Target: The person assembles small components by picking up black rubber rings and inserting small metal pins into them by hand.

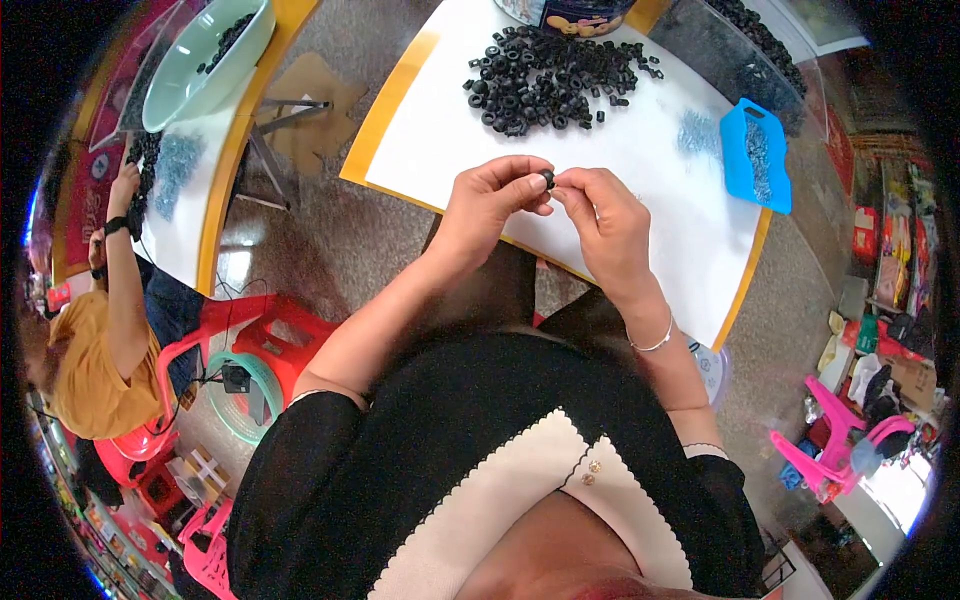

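Above the near edge of a white table (pixel 640 190), my left hand (pixel 482 208) pinches a small round black part (pixel 547 177) between thumb and fingers. My right hand (pixel 608 222) meets it from the other side, fingertips pinched together at the part. Whatever is between the right fingertips is too small to make out. Beyond both hands lies a pile of small black parts (pixel 545 85), some ring-shaped. To the right, a blue tray (pixel 738 185) holds many tiny shiny pieces, and more tiny pieces (pixel 697 132) are scattered beside it.
A dark printed tub (pixel 580 18) stands behind the pile, near a clear panel (pixel 710 50). At left, a person in an orange shirt (pixel 105 350) works at another table (pixel 195 235) with a pale green basin (pixel 205 70). Red chairs (pixel 270 325) and a pink stool (pixel 830 440) stand around.
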`<state>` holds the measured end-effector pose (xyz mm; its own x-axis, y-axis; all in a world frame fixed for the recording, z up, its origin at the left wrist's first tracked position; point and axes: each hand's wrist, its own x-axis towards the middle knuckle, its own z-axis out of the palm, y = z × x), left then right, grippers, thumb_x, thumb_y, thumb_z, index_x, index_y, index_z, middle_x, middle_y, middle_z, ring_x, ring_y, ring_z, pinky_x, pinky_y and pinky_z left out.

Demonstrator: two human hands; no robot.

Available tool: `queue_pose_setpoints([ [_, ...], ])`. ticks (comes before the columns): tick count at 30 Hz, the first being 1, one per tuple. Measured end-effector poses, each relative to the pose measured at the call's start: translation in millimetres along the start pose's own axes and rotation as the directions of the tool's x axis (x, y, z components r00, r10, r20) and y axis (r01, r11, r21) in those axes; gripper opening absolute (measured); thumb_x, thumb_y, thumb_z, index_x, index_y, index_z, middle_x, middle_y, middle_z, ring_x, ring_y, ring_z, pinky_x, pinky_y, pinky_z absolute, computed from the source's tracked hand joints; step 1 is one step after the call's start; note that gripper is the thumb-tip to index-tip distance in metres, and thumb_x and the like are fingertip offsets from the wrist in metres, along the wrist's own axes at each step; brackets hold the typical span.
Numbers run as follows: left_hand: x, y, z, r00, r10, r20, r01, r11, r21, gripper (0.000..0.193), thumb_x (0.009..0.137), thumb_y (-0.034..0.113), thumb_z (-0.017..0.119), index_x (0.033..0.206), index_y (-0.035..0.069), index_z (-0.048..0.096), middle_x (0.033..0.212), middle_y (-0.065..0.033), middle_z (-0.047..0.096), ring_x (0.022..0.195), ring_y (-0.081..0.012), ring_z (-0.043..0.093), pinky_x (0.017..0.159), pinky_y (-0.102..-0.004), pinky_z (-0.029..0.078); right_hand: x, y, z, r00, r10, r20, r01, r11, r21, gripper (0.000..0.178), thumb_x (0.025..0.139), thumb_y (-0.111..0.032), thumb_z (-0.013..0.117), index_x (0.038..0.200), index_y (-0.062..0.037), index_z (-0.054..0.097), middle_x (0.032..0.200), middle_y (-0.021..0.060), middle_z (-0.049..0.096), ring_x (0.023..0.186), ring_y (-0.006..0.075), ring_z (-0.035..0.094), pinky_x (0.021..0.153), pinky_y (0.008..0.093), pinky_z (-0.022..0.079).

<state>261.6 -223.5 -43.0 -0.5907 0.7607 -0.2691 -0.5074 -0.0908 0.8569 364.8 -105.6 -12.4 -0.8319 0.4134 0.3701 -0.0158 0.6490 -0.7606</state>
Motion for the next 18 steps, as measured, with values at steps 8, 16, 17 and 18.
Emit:
queue_pose_setpoints([
  [8, 1.6, 1.6, -3.0, 0.995, -0.089, 0.045, 0.091, 0.995, -0.033, 0.024, 0.089, 0.006, 0.057, 0.11, -0.005, 0.059, 0.088, -0.0079, 0.065, 0.072, -0.0129, 0.061, 0.071, -0.0239, 0.051, -3.4, -1.0, 3.5, 0.997, -0.059, -0.046, 0.061, 0.998, 0.025, 0.008, 0.08, -0.003, 0.062, 0.087, -0.002, 0.058, 0.078, 0.0113, 0.058, 0.072, 0.0284, 0.057, 0.062, 0.0366, 0.046],
  [16, 0.3, 4.7, -3.2, 0.961, -0.206, 0.182, 0.225, 0.97, -0.092, 0.026, 0.091, 0.011, 0.056, 0.111, -0.005, 0.058, 0.088, -0.0092, 0.065, 0.074, -0.0145, 0.062, 0.072, -0.0263, 0.052, -9.0, 5.0, -1.1, 0.971, -0.229, -0.061, 0.22, 0.967, -0.129, 0.011, 0.075, -0.008, 0.066, 0.081, -0.0062, 0.058, 0.076, 0.0066, 0.055, 0.072, 0.0252, 0.053, 0.062, 0.0358, 0.044],
  [17, -0.5, 4.6, -3.4, 0.961, -0.203, 0.189, 0.222, 0.971, -0.087, 0.026, 0.091, 0.011, 0.056, 0.111, -0.005, 0.058, 0.088, -0.0092, 0.065, 0.074, -0.0145, 0.062, 0.072, -0.0263, 0.052, -9.2, 4.9, -1.3, 0.97, -0.232, -0.068, 0.221, 0.966, -0.134, 0.011, 0.075, -0.008, 0.066, 0.081, -0.0062, 0.058, 0.076, 0.0066, 0.055, 0.072, 0.0252, 0.053, 0.062, 0.0358, 0.044],
  [18, -0.9, 5.4, -4.3, 0.946, -0.242, 0.217, 0.27, 0.956, -0.113, 0.026, 0.091, 0.012, 0.056, 0.111, -0.005, 0.058, 0.088, -0.0091, 0.065, 0.074, -0.0143, 0.062, 0.071, -0.026, 0.052, -8.6, 4.4, -1.3, 0.964, -0.258, -0.062, 0.245, 0.956, -0.161, 0.011, 0.074, -0.01, 0.066, 0.081, -0.0066, 0.058, 0.076, 0.0061, 0.055, 0.071, 0.0249, 0.053, 0.061, 0.0354, 0.044],
])
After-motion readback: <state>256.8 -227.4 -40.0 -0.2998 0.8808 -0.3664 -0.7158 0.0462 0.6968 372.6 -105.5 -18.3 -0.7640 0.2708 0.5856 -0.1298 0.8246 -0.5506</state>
